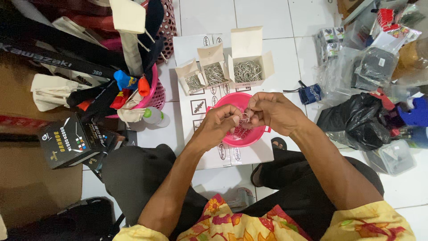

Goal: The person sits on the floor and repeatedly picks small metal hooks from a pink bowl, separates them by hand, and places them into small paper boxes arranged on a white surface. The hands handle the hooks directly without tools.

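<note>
My left hand (220,126) and my right hand (273,111) meet over a pink plastic bowl (240,100) that lies on a white printed board (209,154) on the floor. Both hands pinch small metal fish hooks (244,118) between the fingertips. More hooks lie in the bowl under my hands. Beyond the bowl stand three open white cardboard boxes of hooks: a small one (192,80), a middle one (214,72) and a large one (248,69).
A pink basket (154,96) with cloth and bags stands at the left, a black carton (76,140) nearer me. Plastic bags and clear containers (370,71) crowd the right. A black bag (363,118) lies by my right knee. My legs are crossed under the board.
</note>
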